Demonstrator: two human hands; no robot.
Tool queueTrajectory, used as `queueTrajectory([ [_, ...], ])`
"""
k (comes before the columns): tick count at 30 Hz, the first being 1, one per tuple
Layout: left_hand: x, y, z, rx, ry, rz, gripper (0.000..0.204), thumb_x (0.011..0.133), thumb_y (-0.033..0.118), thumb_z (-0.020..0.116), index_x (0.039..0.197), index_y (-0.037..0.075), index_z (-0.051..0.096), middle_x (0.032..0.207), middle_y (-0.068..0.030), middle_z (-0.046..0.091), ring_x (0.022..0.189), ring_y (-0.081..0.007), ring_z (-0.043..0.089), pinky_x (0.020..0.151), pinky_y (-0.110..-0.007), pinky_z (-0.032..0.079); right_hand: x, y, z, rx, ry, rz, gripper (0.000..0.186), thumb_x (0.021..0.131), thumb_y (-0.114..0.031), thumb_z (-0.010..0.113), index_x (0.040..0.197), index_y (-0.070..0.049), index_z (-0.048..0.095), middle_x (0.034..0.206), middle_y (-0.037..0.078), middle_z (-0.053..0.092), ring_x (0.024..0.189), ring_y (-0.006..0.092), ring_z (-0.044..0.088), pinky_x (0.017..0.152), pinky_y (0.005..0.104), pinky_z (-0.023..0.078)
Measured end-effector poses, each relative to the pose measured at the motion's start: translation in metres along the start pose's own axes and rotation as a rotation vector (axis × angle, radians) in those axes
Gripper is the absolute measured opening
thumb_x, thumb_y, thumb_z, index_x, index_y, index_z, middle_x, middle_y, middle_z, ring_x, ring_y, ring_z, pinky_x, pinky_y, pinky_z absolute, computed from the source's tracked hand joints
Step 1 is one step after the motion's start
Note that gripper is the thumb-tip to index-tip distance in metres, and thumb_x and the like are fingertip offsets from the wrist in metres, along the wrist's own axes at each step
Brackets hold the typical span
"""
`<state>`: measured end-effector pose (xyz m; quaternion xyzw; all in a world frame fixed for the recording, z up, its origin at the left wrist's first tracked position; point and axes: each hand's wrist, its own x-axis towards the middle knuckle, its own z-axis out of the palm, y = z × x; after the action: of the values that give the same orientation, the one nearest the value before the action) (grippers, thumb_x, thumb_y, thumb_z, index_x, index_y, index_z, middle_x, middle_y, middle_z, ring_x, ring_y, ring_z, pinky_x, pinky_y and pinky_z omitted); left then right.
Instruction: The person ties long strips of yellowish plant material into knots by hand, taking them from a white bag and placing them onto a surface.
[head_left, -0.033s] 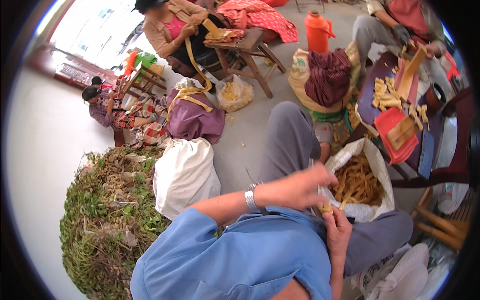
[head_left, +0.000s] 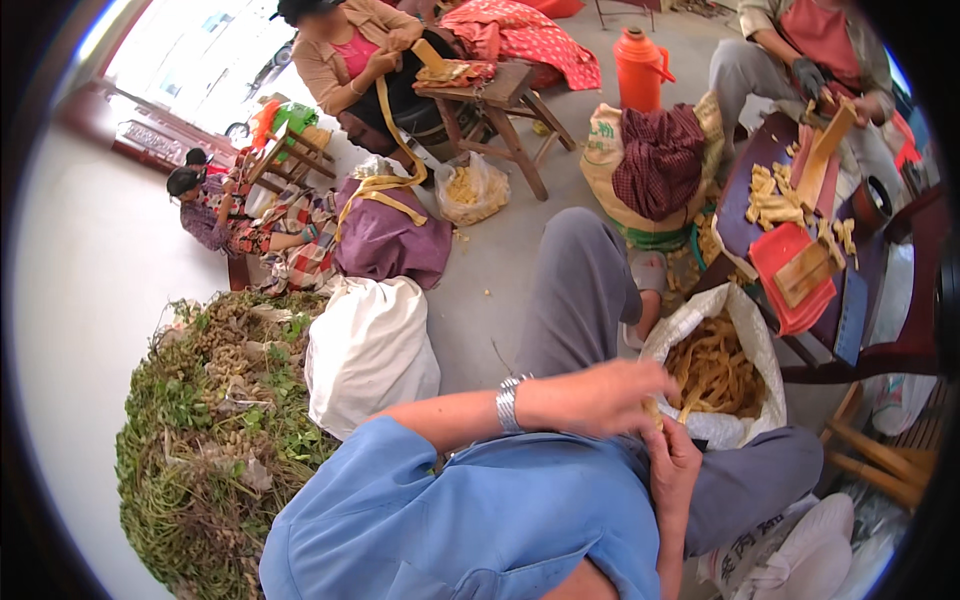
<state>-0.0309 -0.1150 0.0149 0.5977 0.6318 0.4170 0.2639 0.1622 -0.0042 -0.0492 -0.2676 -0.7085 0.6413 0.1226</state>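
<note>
My left hand (head_left: 605, 397), with a silver watch on its wrist, reaches across my lap to just above my right hand. Its fingers curl downward and are partly blurred, so I cannot make out what they grip. My right hand (head_left: 674, 455) is closed, thumb and fingers pinching a small yellow-tan strip (head_left: 653, 411). Part of that strip is hidden behind the left fingers. Right beyond the hands stands an open white woven sack (head_left: 655, 350), holding many loose brown-yellow strips (head_left: 715, 370).
A dark table (head_left: 742, 222) at the right bears yellow pieces, a red cloth and wooden blocks. Co-workers sit at the far left and far right. A white cloth bundle (head_left: 372, 355) and heaped green plants (head_left: 220, 450) lie left. An orange flask (head_left: 640, 70) stands far off.
My left hand has shifted slightly down and right, closer over my right hand, and now covers more of the strip. The right hand has barely moved.
</note>
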Motion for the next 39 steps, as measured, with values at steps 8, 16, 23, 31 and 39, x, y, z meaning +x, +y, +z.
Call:
queueTrajectory([
  [8, 0.009, 0.007, 0.02, 0.214, -0.394, -0.022, 0.025, 0.093, 0.015, 0.062, 0.111, -0.002, 0.057, 0.099, -0.0183, 0.063, 0.094, -0.0353, 0.062, 0.084, -0.044, 0.049, 0.001, -0.008, -0.002, 0.021, -0.079, 0.083, 0.015, 0.094, -0.006, 0.065, 0.107, 0.002, 0.065, 0.081, 0.009, 0.066, 0.072, 0.0112, 0.059, 0.067, 0.0282, 0.049],
  [16, 0.02, 0.003, 0.044, 0.196, -0.715, -0.213, 0.029, 0.089, 0.019, 0.061, 0.1, -0.008, 0.059, 0.084, -0.0227, 0.068, 0.084, -0.0411, 0.069, 0.072, -0.047, 0.054, 0.0, -0.011, -0.031, -0.238, -0.367, 0.07, 0.019, 0.096, -0.02, 0.065, 0.098, -0.001, 0.067, 0.074, 0.015, 0.066, 0.064, 0.0172, 0.06, 0.063, 0.0328, 0.05],
  [23, -0.005, 0.02, 0.032, -0.066, -0.65, -0.168, 0.025, 0.095, 0.024, 0.054, 0.096, 0.0, 0.061, 0.082, -0.0207, 0.067, 0.078, -0.0419, 0.064, 0.07, -0.049, 0.049, -0.003, -0.032, -0.044, -0.382, -0.579, -0.042, 0.032, 0.093, -0.032, 0.068, 0.077, -0.004, 0.069, 0.066, 0.016, 0.064, 0.059, 0.0308, 0.064, 0.057, 0.0364, 0.05],
  [31, -0.009, 0.027, 0.032, -0.041, -0.598, -0.109, 0.028, 0.094, 0.026, 0.058, 0.088, -0.002, 0.059, 0.077, -0.0212, 0.064, 0.074, -0.0418, 0.062, 0.065, -0.049, 0.048, -0.013, -0.03, -0.055, -0.336, -0.617, -0.094, 0.035, 0.095, -0.029, 0.066, 0.072, -0.002, 0.064, 0.063, 0.017, 0.059, 0.053, 0.0308, 0.058, 0.053, 0.0369, 0.048],
  [39, 0.003, 0.017, 0.04, 0.004, -0.606, -0.039, 0.031, 0.096, 0.029, 0.06, 0.088, -0.001, 0.057, 0.072, -0.0215, 0.063, 0.071, -0.0432, 0.062, 0.063, -0.05, 0.048, -0.024, -0.02, -0.079, -0.234, -0.587, 0.163, 0.032, 0.097, -0.029, 0.062, 0.084, 0.0, 0.065, 0.066, 0.016, 0.06, 0.056, 0.0264, 0.058, 0.056, 0.0368, 0.047],
])
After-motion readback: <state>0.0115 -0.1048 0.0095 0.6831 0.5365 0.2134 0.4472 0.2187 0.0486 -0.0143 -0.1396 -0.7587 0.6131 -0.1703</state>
